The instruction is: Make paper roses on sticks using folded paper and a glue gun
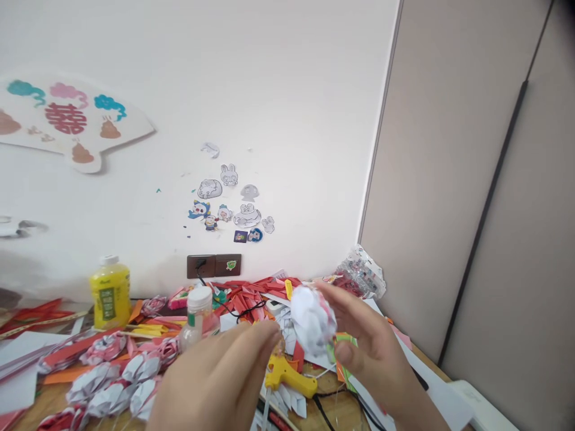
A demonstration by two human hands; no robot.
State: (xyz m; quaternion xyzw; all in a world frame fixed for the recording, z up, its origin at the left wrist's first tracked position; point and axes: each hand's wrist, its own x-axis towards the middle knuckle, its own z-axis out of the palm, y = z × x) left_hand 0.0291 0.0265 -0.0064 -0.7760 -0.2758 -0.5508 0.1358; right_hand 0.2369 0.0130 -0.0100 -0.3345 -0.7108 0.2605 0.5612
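Observation:
A crumpled white paper flower (312, 320) with some pink in it is held up above the table, slightly blurred. My right hand (381, 347) has its fingers and thumb curved round the flower's right side. To the left of the flower is my left hand (215, 377), its back toward me and its fingers pressed together. What those fingers hold, if anything, is hidden. Just below and between the hands lies a yellow glue gun (291, 378), partly covered by the left fingertips.
Finished paper flowers (103, 383) lie at the left. Behind them stand a yellow bottle (110, 293) and a clear, white-capped bottle (197, 311). Red paper strips (251, 299) heap along the wall below a brown socket (201, 266). Black cable (323, 410) runs near the glue gun.

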